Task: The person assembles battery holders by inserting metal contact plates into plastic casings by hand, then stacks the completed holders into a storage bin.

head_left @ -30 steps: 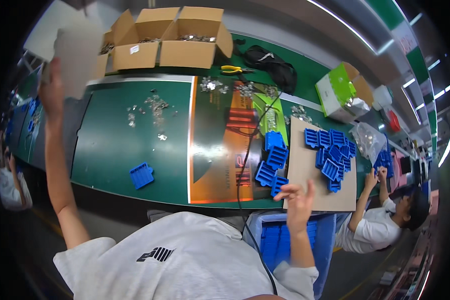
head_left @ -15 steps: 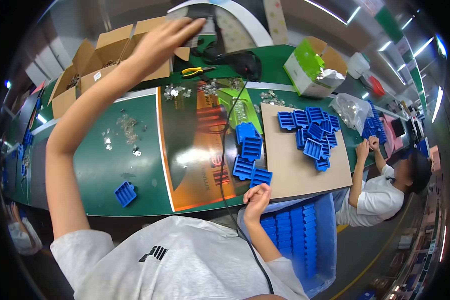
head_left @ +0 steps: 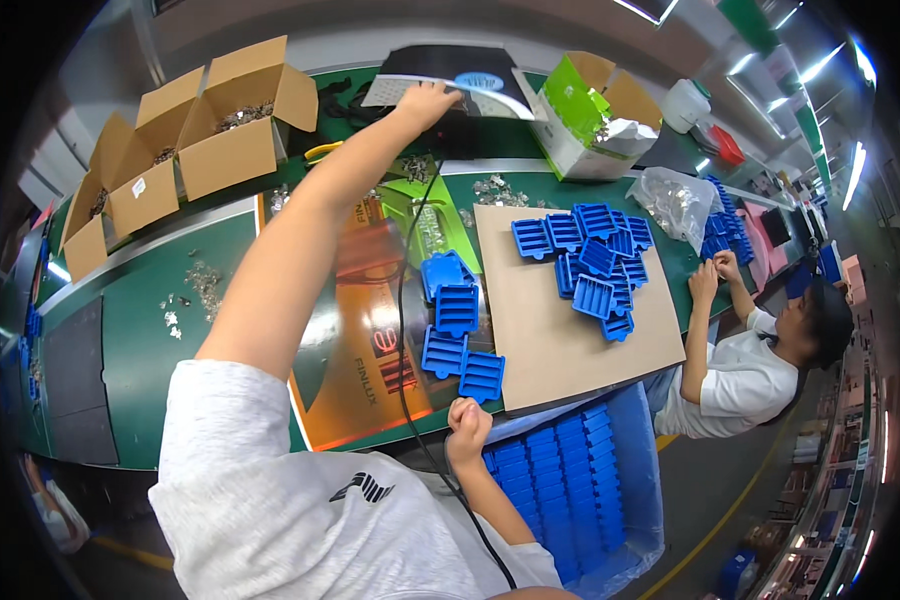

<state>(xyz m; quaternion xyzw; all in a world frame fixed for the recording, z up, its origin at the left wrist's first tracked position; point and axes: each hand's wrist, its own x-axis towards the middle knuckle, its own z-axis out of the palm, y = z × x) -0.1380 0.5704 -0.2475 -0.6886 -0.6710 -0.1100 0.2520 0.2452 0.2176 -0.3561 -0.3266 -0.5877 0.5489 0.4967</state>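
My left arm stretches far across the green table. Its hand (head_left: 430, 103) is closed at the near edge of a black-and-white printed cardboard sheet (head_left: 470, 68) at the back; the fingertips are partly hidden. Down at the front edge, my right hand (head_left: 467, 430) is curled into a fist, and whatever it may hold is hidden. Just beyond it, several blue slotted plastic holders (head_left: 457, 310) lie in a staggered row on an orange-and-black printed sheet (head_left: 340, 400). A black cable (head_left: 402, 340) runs past them toward me.
More blue holders (head_left: 595, 257) are heaped on a brown cardboard sheet (head_left: 530, 350). A lined bin (head_left: 650, 500) of blue holders stands below the edge. Open cartons (head_left: 225, 165) of metal parts are back left; a green-white box (head_left: 595, 140) is back right. A co-worker (head_left: 740, 350) sits at right.
My left hand has moved right, and the printed sheet under it has shifted to lie flatter. The view has turned left. My right hand stays near the blue holders, its fingers more tightly curled.
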